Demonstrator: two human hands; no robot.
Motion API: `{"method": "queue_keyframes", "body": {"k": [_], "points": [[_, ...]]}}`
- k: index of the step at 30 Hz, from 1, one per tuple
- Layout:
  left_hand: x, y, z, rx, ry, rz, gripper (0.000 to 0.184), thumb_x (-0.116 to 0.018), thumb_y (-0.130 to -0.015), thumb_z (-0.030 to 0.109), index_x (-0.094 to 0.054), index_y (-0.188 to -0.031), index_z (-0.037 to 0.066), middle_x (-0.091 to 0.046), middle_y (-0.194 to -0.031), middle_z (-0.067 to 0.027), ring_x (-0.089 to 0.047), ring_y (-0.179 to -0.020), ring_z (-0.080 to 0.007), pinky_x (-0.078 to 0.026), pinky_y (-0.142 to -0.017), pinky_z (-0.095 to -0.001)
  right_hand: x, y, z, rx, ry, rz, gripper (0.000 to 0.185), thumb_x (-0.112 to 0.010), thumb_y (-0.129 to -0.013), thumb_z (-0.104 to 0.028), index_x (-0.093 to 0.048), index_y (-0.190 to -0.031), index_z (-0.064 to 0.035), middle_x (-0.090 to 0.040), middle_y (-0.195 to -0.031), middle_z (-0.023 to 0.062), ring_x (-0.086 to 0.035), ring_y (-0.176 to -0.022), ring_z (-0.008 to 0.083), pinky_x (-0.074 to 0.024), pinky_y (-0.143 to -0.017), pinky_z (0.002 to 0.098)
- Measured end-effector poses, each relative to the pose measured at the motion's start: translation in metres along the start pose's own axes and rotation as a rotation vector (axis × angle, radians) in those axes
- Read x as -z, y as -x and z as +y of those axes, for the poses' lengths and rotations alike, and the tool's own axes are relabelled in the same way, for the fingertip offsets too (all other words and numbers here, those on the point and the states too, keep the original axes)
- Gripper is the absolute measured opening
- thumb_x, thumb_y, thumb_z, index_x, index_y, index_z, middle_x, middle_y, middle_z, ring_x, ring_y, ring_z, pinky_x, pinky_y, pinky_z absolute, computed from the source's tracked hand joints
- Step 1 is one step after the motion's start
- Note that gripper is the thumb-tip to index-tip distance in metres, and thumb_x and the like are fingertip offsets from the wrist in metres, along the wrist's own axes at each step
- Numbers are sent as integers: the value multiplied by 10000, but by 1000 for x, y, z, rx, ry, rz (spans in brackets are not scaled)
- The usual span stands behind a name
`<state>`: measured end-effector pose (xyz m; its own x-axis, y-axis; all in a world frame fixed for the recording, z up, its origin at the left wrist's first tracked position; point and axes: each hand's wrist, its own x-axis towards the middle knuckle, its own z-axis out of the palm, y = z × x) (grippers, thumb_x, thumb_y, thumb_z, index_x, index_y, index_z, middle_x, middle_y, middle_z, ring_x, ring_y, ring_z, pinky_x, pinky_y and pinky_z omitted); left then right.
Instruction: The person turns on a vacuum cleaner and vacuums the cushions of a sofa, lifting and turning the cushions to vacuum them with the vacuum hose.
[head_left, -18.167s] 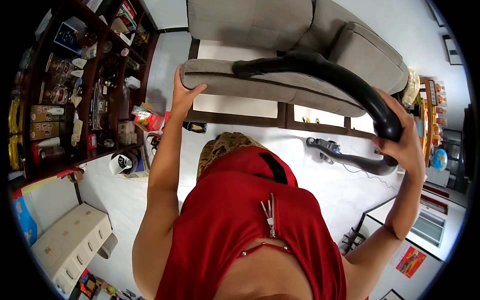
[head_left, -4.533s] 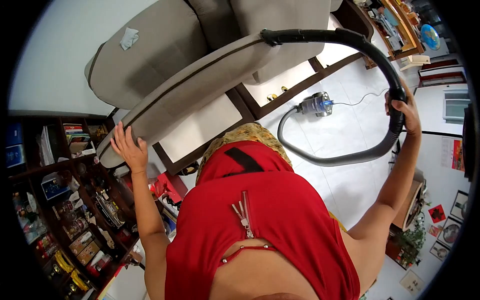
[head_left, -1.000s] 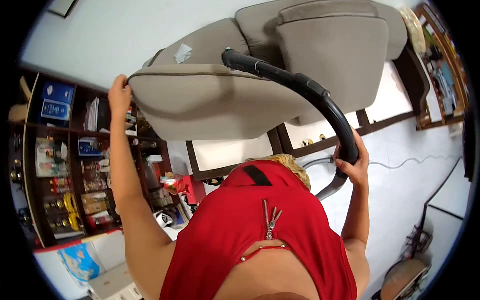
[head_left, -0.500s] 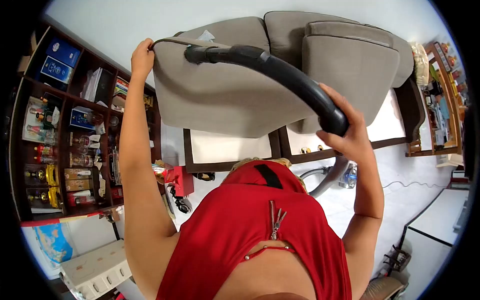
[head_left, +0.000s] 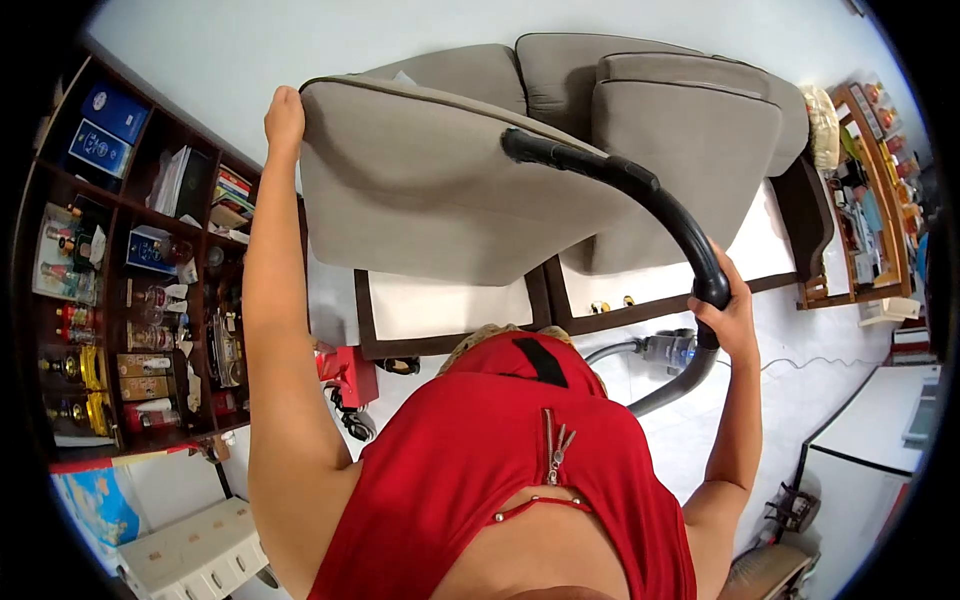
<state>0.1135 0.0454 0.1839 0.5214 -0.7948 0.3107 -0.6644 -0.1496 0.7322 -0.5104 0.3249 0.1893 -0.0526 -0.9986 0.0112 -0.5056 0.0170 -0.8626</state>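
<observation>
A large grey-brown sofa cushion (head_left: 410, 200) stands tilted up on the sofa, its broad face toward me. At its upper left corner, my left hand (head_left: 286, 120) is closed on the edge; the fingertips are partly hidden behind it. My right hand (head_left: 730, 312) wraps round the black curved handle tube of a vacuum cleaner (head_left: 650, 190). The brush end (head_left: 515, 146) of the tube rests against the cushion face near its top edge. A grey hose (head_left: 672, 388) runs down from the handle toward the vacuum's body (head_left: 672, 350) on the floor.
More sofa cushions (head_left: 690, 150) stand behind and to the right. The pale sofa base (head_left: 430, 305) has a dark frame. A dark shelf unit (head_left: 120, 200) with bottles and books lies left, near a red box (head_left: 350, 375). A wooden rack (head_left: 865, 200) and a cord (head_left: 820, 362) are at right.
The brush end has slid right along the cushion's upper part, from near my left hand toward the middle. My right hand has moved right and down with the handle. My left hand keeps the corner.
</observation>
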Motion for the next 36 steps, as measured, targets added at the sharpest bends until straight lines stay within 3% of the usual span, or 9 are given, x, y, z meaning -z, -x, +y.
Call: {"method": "queue_keyframes", "body": {"k": [3, 6, 9, 13, 22, 28, 31, 34, 36], "points": [[-1, 24, 55, 137, -87, -17, 543, -556, -876, 456, -594, -1149, -11, -633, -1171, -235, -593, -1100, -381, -461, -938, -450, 3, 10, 7, 73, 4, 81, 789, -700, -590, -204, -576, -1357, -69, -601, -892, 42, -577, -756, 151, -467, -760, 294], [-17, 24, 69, 128, -231, -4, 711, -631, -790, 526, -557, -1170, -70, -614, -1192, -257, -584, -1133, -371, -457, -969, -439, 10, 12, -6, 25, -135, 87, 804, -702, -590, -205, -565, -1368, -53, -606, -896, 44, -580, -767, 143, -466, -757, 286], [-40, 19, 70, 136, -145, 71, 744, -676, -751, 500, -534, -1173, -95, -606, -1198, -257, -582, -1137, -362, -457, -981, -434, 9, 0, -36, 102, -111, 75, 824, -719, -572, -201, -563, -1370, -67, -620, -935, 54, -587, -801, 139, -470, -766, 276], [-59, 21, 83, 150, -25, 134, 704, -715, -733, 423, -529, -1199, -70, -611, -1191, -229, -584, -1137, -353, -455, -981, -428, -5, -27, -70, 217, -42, -59, 739, -712, -626, -145, -574, -1349, -78, -653, -1124, 77, -596, -869, 156, -477, -834, 291], [-56, -1, 39, 129, 160, 95, 622, -712, -759, 358, -529, -1189, -52, -605, -1166, -208, -579, -1096, -303, -452, -952, -389, 31, -29, 1, 37, 11, -35, 749, -692, -618, -134, -574, -1356, -86, -614, -940, 47, -555, -794, 140, -464, -780, 278], [-13, 11, -5, 155, 255, 83, 530, -685, -781, 314, -514, -1145, -32, -564, -1099, -165, -541, -988, -250, -448, -878, -379, 66, -7, 37, -36, -51, 20, 877, -699, -502, -227, -578, -1351, -42, -622, -943, 66, -574, -760, 135, -469, -716, 277], [8, 21, -28, 176, 292, 84, 463, -662, -806, 307, -511, -1118, 1, -541, -1089, -149, -509, -1016, -245, -420, -907, -394, 60, -23, 5, -15, -346, -30, 862, -680, -525, -200, -545, -1352, 3, -611, -877, 50, -602, -745, 125, -494, -675, 247], [27, 45, -31, 176, 376, 15, 286, -580, -919, 307, -488, -1067, 80, -474, -1162, -108, -423, -1130, -267, -312, -1011, -507, 39, -60, -39, 45, -273, -120, 857, -684, -520, -195, -558, -1347, -10, -623, -928, 59, -591, -756, 129, -476, -716, 245], [36, 51, -46, 116, 406, -6, 236, -581, -900, 273, -488, -1022, 93, -472, -1080, -64, -427, -1073, -234, -336, -976, -465, 20, -84, -67, 113, -190, -209, 846, -689, -523, -198, -572, -1344, -31, -638, -986, 64, -590, -799, 139, -474, -767, 274]]}}
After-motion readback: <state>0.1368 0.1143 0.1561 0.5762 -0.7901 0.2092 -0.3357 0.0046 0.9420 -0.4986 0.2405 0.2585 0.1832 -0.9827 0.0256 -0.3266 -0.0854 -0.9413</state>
